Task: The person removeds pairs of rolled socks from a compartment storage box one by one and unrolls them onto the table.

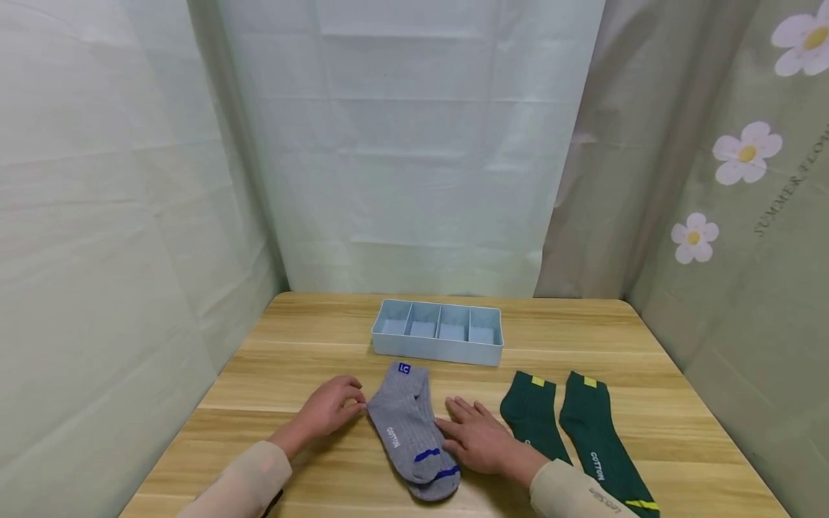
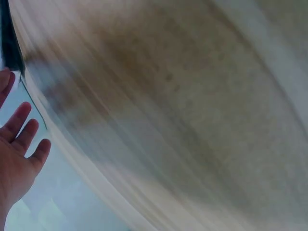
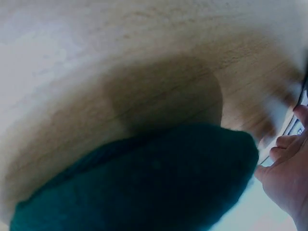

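Note:
Two grey socks [image 1: 404, 421] with blue stripes and an LC tag lie overlapped in the middle of the table, one mostly covering the other. My left hand [image 1: 330, 405] is at their left, fingertips at the heel edge; whether they touch the fabric is hard to tell. In the left wrist view that hand [image 2: 19, 154] has loosely spread fingers. On the other side my right hand [image 1: 479, 437] lies low over the table, fingers extended, thumb beside the socks' edge. Two dark green socks [image 1: 599, 439] with yellow tags lie apart to the right, one partly hidden by my right arm.
Behind the grey socks stands a light blue box [image 1: 437, 349] with several compartments in a row. The wooden table [image 1: 311, 324] is enclosed by pale cloth hangings, flower-printed on the right. In the right wrist view a green sock [image 3: 159, 178] is close by, under the wrist.

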Motion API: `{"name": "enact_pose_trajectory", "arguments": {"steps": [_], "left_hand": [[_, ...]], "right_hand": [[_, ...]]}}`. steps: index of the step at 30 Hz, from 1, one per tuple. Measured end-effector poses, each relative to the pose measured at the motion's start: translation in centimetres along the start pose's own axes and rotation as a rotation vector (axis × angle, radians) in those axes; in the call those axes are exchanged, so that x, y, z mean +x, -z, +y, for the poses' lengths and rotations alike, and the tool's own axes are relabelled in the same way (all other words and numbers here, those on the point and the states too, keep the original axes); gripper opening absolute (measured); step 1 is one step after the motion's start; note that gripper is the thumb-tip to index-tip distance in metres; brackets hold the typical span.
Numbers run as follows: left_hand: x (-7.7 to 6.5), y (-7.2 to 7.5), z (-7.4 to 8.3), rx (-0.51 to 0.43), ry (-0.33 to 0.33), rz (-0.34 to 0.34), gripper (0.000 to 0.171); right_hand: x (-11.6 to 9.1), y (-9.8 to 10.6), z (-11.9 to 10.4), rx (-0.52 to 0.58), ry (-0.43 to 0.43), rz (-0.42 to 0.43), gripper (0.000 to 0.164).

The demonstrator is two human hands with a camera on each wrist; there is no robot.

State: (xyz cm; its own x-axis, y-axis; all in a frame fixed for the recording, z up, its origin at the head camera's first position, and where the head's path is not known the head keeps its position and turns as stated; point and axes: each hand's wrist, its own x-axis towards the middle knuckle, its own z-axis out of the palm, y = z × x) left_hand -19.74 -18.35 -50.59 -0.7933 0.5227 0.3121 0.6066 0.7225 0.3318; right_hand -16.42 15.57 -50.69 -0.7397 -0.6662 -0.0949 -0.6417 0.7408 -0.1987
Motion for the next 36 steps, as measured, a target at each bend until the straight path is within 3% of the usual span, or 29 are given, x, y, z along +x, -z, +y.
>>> {"name": "enact_pose_trajectory", "arguments": {"steps": [7,14,18,31,33,36], "left_hand": [[0.3,-0.2,0.7,-0.105,0.137,-0.063,0.023],[0.7,-0.9,1.2,-0.134,0.103,-0.031,0.009],[0.5,-0.7,1.0,-0.103,0.125,-0.029,0.008],[-3.3,2.3,-2.4,-0.005,0.178,0.007,0.010],[-3.4,2.7,-2.5,-0.001,0.185,0.016,0.007],[-2.7,2.7,-2.0,-0.022,0.143,-0.007,0.007]], "right_hand": [[-0.1,0.4,-0.3,-0.003,0.011,-0.001,0.049],[-0.4,0.7,-0.6,0.004,0.001,-0.001,0.049],[-0.4,0.6,-0.6,-0.001,-0.006,0.000,0.050],[0.1,0.2,-0.5,0.004,-0.025,-0.033,0.051],[0.0,0.2,-0.5,0.006,-0.028,-0.033,0.051],[0.0,0.2,-0.5,0.008,-0.033,-0.032,0.052]]}}
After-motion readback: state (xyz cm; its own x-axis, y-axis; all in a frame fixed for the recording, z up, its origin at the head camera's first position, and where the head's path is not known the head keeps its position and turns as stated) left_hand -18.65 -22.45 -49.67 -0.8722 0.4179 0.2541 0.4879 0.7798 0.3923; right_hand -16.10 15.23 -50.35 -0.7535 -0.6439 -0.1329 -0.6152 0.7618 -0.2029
